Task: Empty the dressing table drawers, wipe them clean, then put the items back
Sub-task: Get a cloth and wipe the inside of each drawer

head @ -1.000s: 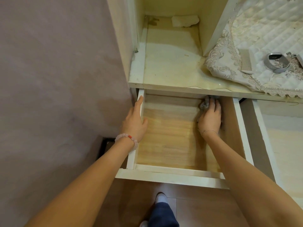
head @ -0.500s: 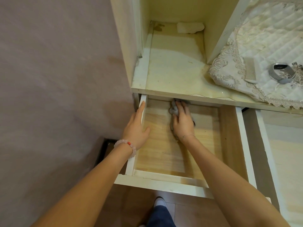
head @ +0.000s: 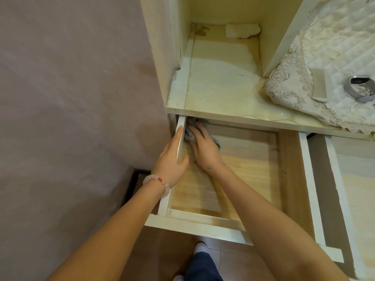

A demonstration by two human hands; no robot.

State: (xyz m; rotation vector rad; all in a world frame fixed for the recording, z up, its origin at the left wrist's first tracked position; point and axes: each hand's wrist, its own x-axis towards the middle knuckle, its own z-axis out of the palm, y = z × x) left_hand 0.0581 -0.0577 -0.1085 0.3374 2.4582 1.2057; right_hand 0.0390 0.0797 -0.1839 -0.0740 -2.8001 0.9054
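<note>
Head view: pale wooden drawer (head: 253,159) stands open beside a mauve wall (head: 71,118). Right hand (head: 204,144), fingers flat, presses a grey cloth (head: 189,135) into its far-left corner; left hand (head: 171,159) lies straight-fingered along its left rim.

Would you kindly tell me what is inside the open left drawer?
A grey cloth under the right hand, in the back left corner; the drawer's rear beneath the tabletop is hidden.
</note>
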